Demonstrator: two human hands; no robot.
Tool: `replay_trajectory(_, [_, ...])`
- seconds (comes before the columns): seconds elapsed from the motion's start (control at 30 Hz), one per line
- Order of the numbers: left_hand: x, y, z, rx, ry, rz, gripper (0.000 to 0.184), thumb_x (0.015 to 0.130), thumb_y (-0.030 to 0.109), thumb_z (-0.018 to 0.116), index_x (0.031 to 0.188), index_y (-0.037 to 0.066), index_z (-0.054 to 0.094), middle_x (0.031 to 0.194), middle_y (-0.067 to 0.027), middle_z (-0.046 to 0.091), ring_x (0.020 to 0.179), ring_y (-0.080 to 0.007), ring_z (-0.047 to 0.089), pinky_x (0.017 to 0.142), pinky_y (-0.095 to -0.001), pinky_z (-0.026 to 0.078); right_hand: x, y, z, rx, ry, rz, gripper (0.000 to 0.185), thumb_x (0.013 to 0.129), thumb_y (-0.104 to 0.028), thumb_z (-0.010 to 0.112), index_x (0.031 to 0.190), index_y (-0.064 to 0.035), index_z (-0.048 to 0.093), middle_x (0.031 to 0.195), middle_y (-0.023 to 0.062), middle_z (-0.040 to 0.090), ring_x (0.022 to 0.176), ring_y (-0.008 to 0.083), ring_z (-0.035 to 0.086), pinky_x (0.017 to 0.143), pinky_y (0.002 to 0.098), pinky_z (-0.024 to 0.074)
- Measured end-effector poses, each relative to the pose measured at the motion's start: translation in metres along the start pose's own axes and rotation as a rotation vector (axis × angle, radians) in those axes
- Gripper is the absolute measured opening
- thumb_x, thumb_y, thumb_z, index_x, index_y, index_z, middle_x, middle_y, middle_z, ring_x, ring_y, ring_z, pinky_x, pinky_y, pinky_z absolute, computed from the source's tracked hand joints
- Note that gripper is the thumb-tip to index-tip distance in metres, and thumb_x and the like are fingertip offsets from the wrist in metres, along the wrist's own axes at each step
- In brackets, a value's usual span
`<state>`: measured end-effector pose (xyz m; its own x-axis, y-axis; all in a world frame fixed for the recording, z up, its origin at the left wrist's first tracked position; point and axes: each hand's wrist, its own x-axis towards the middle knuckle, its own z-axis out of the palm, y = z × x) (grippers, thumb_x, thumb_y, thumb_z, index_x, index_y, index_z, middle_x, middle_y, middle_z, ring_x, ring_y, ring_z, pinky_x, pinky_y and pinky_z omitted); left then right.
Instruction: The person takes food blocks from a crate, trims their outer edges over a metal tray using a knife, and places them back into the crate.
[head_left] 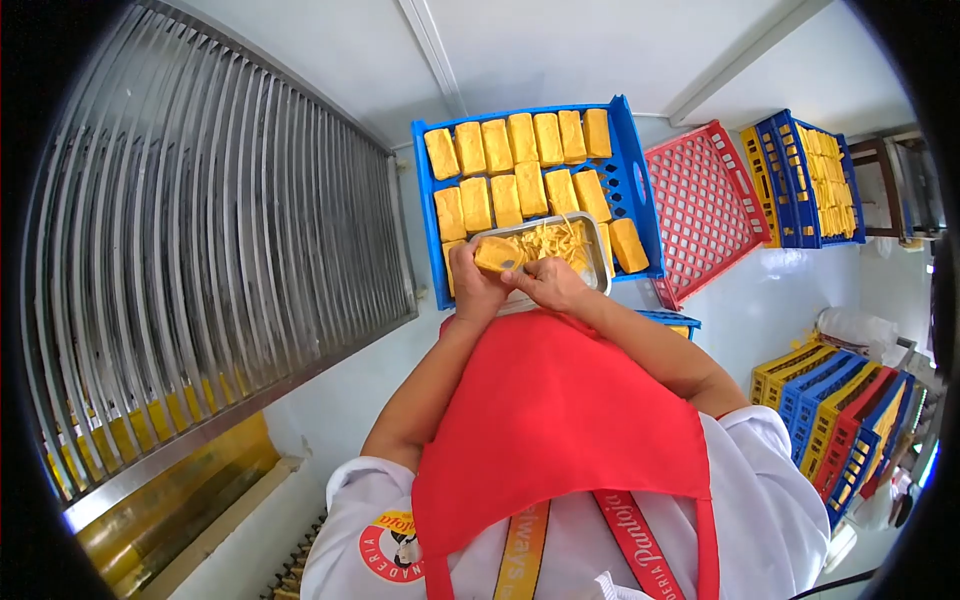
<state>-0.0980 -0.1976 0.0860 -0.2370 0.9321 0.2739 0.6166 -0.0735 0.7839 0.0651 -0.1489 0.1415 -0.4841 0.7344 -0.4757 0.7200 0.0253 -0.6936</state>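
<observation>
My left hand [477,284] is closed around a yellow loaf-shaped block [497,254], held tilted over the near left part of a metal tray. At the block's lower right edge, the fingers of my right hand [551,284] are closed. A small greyish patch shows by its fingertips, too small to tell whether it is a blade. Thin yellow strips [556,240] lie heaped in the metal tray [604,270]. Beneath the tray, a blue plastic crate [636,208] holds rows of similar yellow blocks [529,187]; the tray hides some of them.
A red lattice crate [706,215] stands right of the blue one. Farther right are a filled blue crate [788,190] and a stack of coloured crates [822,400]. A slatted metal rack [230,220] fills the left side. My red apron [570,400] is close below.
</observation>
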Motion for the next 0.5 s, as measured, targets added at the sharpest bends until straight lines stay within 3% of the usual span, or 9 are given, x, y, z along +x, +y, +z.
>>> replay_trajectory(0.1, [0.002, -0.009, 0.004, 0.065, 0.103, 0.074, 0.072, 0.063, 0.028, 0.087, 0.117, 0.002, 0.046, 0.105, -0.0197, 0.053, 0.1, -0.0394, 0.052, 0.088, -0.0472, 0.043, 0.004, 0.004, 0.0, 0.065, -0.046, -0.005, 0.075, 0.089, -0.067, 0.05, 0.083, 0.0049, 0.071, 0.083, 0.032, 0.066, 0.087, 0.044, 0.066, 0.08, 0.0491, 0.0511])
replay_trajectory(0.23, [0.007, -0.009, -0.001, 0.076, 0.078, 0.046, 0.072, 0.067, 0.024, 0.084, 0.121, 0.003, 0.042, 0.107, -0.018, 0.05, 0.102, -0.0374, 0.05, 0.089, -0.0453, 0.043, 0.009, 0.003, 0.004, 0.112, -0.034, 0.075, 0.078, 0.086, -0.07, 0.053, 0.08, 0.0058, 0.07, 0.082, 0.0307, 0.066, 0.088, 0.0437, 0.067, 0.08, 0.049, 0.0515])
replay_trajectory(0.3, [0.011, -0.008, -0.004, 0.23, 0.025, 0.059, 0.062, 0.07, 0.031, 0.078, 0.116, 0.004, 0.048, 0.102, -0.0177, 0.053, 0.095, -0.0384, 0.051, 0.085, -0.0471, 0.042, 0.01, 0.0, 0.009, 0.041, 0.063, 0.066, 0.081, 0.081, -0.073, 0.055, 0.077, 0.0061, 0.069, 0.081, 0.0288, 0.067, 0.086, 0.0431, 0.068, 0.078, 0.0494, 0.0523])
replay_trajectory(0.4, [0.013, -0.004, 0.003, 0.308, 0.035, 0.105, 0.052, 0.075, 0.032, 0.07, 0.114, 0.005, 0.049, 0.1, -0.0175, 0.053, 0.095, -0.0382, 0.051, 0.084, -0.047, 0.041, 0.006, -0.01, 0.009, 0.066, 0.035, 0.146, 0.083, 0.078, -0.076, 0.058, 0.078, 0.0058, 0.068, 0.08, 0.0287, 0.068, 0.083, 0.0433, 0.068, 0.076, 0.0498, 0.0531])
replay_trajectory(0.5, [0.011, -0.003, 0.006, 0.306, 0.011, 0.123, 0.049, 0.075, 0.031, 0.066, 0.113, 0.005, 0.05, 0.097, -0.0177, 0.052, 0.093, -0.0385, 0.051, 0.081, -0.0478, 0.041, 0.005, -0.003, 0.022, 0.111, 0.116, 0.15, 0.081, 0.081, -0.074, 0.054, 0.079, 0.0055, 0.069, 0.079, 0.0308, 0.067, 0.081, 0.0445, 0.068, 0.074, 0.05, 0.0534])
